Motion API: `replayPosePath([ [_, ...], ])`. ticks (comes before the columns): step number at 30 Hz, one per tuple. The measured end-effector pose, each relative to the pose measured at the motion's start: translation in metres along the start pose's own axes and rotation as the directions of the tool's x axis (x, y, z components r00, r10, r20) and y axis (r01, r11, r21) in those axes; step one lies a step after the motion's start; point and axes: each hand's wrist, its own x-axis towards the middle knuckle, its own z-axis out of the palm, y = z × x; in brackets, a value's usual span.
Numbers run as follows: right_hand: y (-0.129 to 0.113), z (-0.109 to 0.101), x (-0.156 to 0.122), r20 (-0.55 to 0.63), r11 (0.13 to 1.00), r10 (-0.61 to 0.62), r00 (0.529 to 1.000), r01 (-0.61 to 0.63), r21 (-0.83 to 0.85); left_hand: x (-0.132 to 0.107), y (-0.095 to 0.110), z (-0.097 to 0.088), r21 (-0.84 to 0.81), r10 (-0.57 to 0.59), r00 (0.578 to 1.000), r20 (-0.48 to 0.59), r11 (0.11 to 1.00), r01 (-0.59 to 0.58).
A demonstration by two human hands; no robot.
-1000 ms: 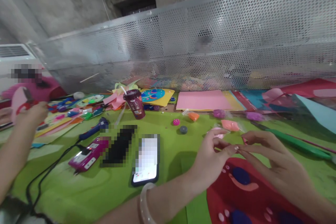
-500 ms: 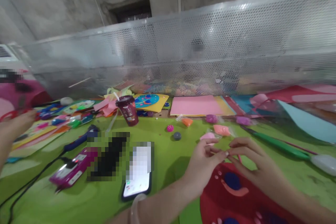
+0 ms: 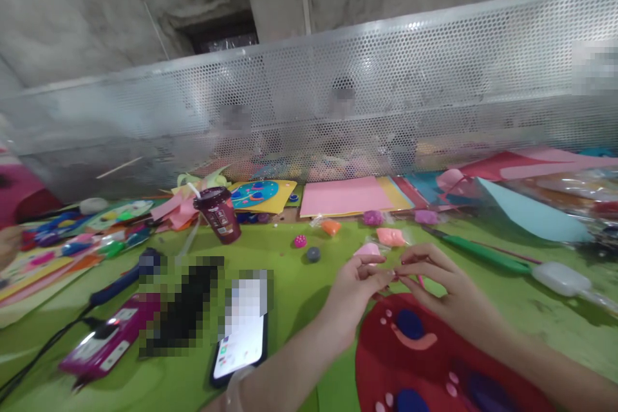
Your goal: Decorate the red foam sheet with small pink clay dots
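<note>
My left hand (image 3: 355, 290) and my right hand (image 3: 441, 286) meet fingertip to fingertip above the far edge of a red paper shape (image 3: 425, 367) decorated with blue ovals, a pink curve and pale dots. Both hands are pinched together on a tiny piece that I cannot make out. Just beyond my fingers lie small lumps of clay in plastic: a pink one (image 3: 367, 249), an orange-pink one (image 3: 390, 236) and an orange one (image 3: 331, 227). A bangle sits on my left wrist.
A green cloth (image 3: 299, 283) covers the table. A phone (image 3: 241, 344), a magenta device (image 3: 103, 347) with a cable, a dark cup (image 3: 219, 214) with a straw, a green tool (image 3: 483, 254) and coloured paper sheets (image 3: 345, 195) lie about. A perforated metal screen (image 3: 338, 96) stands behind.
The view has swung to the right, so the other person's arm at the left has slid almost out of frame. My two hands stay pinched together in the same pose.
</note>
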Motion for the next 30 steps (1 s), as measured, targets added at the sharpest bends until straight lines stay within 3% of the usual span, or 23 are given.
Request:
replayPosePath([
  [4,0.005,0.001,-0.001,-0.029,1.0,0.004,1.0,-0.005,-0.027,-0.001,0.002,0.001,-0.028,-0.025,1.0,-0.009,0.999,0.025],
  [14,0.009,0.004,0.0,-0.082,0.991,-0.124,0.989,0.119,-0.065,0.003,-0.003,0.0,-0.085,-0.022,1.0,-0.001,0.996,0.022],
  [30,0.01,0.004,0.001,-0.017,0.986,-0.135,0.991,0.132,-0.103,0.002,-0.003,0.0,-0.078,-0.024,1.0,0.017,0.997,0.025],
])
